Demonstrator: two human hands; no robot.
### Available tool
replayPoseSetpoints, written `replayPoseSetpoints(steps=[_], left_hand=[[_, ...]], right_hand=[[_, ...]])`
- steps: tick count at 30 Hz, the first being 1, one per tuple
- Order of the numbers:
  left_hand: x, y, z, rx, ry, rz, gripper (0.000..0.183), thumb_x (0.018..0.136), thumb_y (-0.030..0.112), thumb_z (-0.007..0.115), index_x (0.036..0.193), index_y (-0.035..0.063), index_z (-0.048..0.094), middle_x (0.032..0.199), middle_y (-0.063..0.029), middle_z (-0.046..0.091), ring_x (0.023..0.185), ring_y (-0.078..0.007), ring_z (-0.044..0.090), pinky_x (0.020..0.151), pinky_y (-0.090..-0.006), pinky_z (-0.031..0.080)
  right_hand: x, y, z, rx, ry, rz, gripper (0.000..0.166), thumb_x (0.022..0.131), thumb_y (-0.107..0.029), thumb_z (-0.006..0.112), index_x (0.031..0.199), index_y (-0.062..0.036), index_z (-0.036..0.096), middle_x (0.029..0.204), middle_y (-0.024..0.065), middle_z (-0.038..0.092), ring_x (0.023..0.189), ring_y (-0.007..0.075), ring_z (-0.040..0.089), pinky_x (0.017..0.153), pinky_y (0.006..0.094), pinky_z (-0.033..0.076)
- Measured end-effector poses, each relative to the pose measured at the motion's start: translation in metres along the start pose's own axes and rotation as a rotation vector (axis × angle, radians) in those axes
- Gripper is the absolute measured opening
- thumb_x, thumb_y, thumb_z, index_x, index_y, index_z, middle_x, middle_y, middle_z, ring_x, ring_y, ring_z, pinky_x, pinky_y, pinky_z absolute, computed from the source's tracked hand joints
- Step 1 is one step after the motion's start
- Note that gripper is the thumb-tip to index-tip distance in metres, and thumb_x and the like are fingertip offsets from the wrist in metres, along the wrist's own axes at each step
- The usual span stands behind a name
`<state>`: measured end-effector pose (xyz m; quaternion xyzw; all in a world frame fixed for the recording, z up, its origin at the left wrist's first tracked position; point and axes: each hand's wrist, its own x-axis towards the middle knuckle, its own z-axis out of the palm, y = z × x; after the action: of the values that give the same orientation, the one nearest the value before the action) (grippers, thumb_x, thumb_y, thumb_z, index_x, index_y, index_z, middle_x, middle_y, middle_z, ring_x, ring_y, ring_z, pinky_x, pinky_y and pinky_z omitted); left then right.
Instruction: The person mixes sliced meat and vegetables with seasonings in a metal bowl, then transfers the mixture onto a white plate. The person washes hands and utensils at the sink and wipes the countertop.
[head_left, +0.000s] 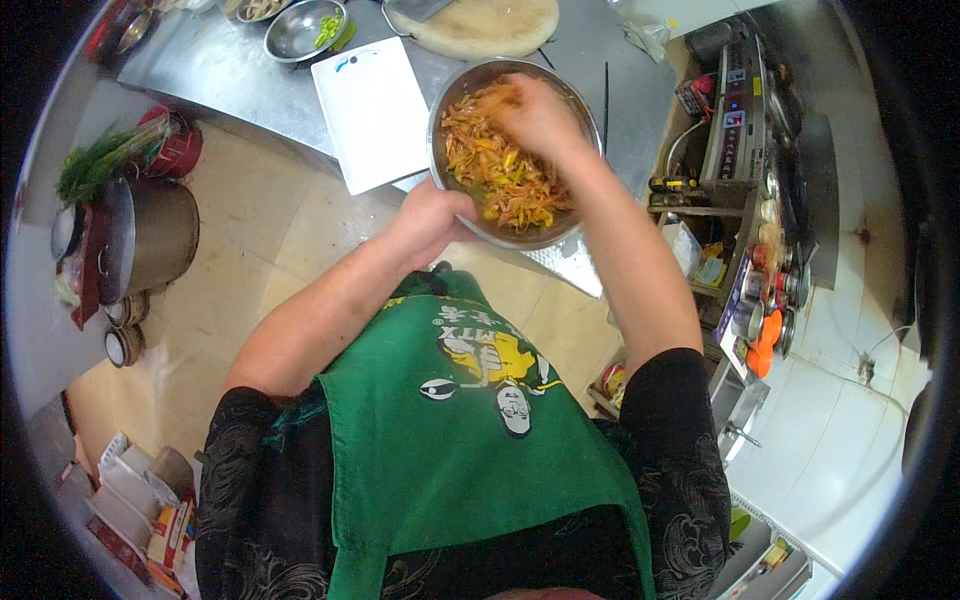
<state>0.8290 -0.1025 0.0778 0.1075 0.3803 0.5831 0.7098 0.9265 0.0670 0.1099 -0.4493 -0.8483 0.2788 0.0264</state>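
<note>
A round stainless steel mixing bowl (439, 161) holds reddish-orange shredded food with green and yellow pieces (510, 172). It rests at the front edge of the steel table, tilted a little towards me. My left hand (442, 214) grips the bowl's near left rim, thumb over the edge and fingers beneath. Inside the bowl, at its upper right, is my right hand (536, 112), blurred by motion. Its fingers touch the shreds, and their tips are too blurred to tell whether they close on any.
A white cutting board (379, 116) lies left of the bowl, overhanging the table edge. Behind are a round wooden chopping board (487, 26) and a small metal bowl (289, 34) with chopped greens. A large pot (157, 232) stands at left; a shelf with seasoning containers (750, 300) is at right.
</note>
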Motion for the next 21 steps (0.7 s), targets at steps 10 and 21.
replayPoseSetpoints(steps=[10, 21], left_hand=[[-0.005, 0.009, -0.019, 0.01, 0.076, -0.035, 0.052, 0.071, -0.012, 0.047, 0.122, -0.0076, 0.043, 0.114, -0.0206, 0.056, 0.096, -0.0325, 0.061, 0.077, -0.0452, 0.054], [0.0, 0.0, -0.016, 0.014, 0.006, -0.064, 0.044, 0.073, -0.009, 0.05, 0.116, -0.0135, 0.046, 0.113, -0.0223, 0.058, 0.092, -0.0327, 0.064, 0.075, -0.0467, 0.057]], right_hand=[[-0.033, 0.034, 0.003, 0.384, 0.058, 0.018, 0.081, 0.068, 0.004, 0.071, 0.14, -0.0071, 0.034, 0.13, 0.016, 0.049, 0.107, 0.0231, 0.057, 0.087, 0.0335, 0.047], [-0.017, -0.015, 0.017, -0.261, 0.065, 0.007, 0.063, 0.077, -0.029, 0.071, 0.133, -0.0113, 0.047, 0.121, 0.0245, 0.055, 0.11, 0.0322, 0.057, 0.091, 0.04, 0.047]])
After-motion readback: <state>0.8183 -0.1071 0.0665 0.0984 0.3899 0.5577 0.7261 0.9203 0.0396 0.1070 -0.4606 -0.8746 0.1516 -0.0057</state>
